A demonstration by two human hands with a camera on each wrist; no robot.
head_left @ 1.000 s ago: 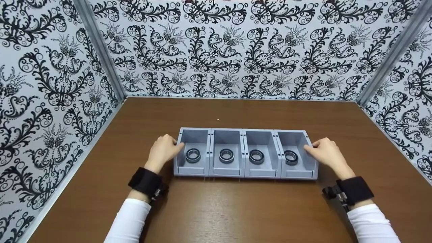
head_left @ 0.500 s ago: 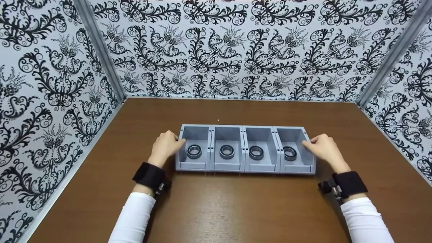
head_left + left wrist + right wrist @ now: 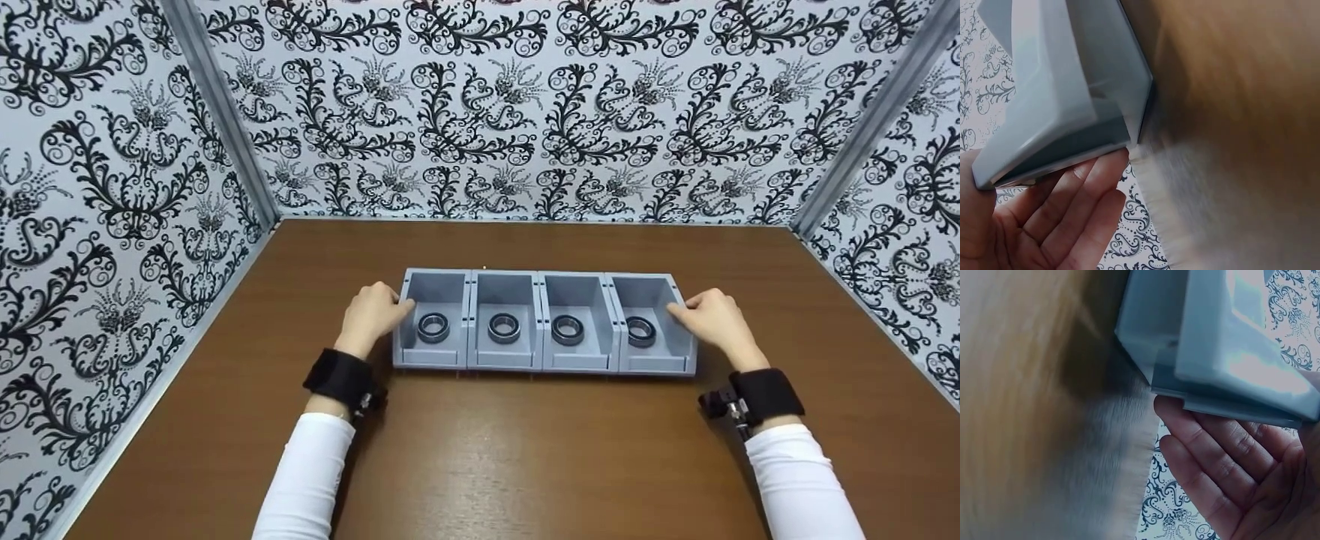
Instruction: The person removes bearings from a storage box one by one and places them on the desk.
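Observation:
A row of grey plastic storage bins (image 3: 506, 361), joined side by side, stands across the middle of the view. Each bin holds one dark-rimmed ball bearing (image 3: 492, 331) lying flat on its floor. My left hand (image 3: 369, 319) grips the row's left end wall, thumb over the top edge and fingers outside. At the opposite end, my right hand (image 3: 718, 324) holds the right wall in the same way. Both wrist views show the fingers against the outer side of the end bin (image 3: 1055, 73). Whether the row touches the table I cannot tell.
The brown wooden table (image 3: 480, 457) extends on all sides of the bins. Patterned black-and-white panels (image 3: 480, 112) enclose it at the back and both sides, with grey metal posts (image 3: 225, 120) at the corners. A black strap (image 3: 341, 376) with a camera sits on each wrist.
Both hands have moved the row of bins away from me, toward the back panel, keeping their grip on its ends. The bearings have travelled along inside the bins.

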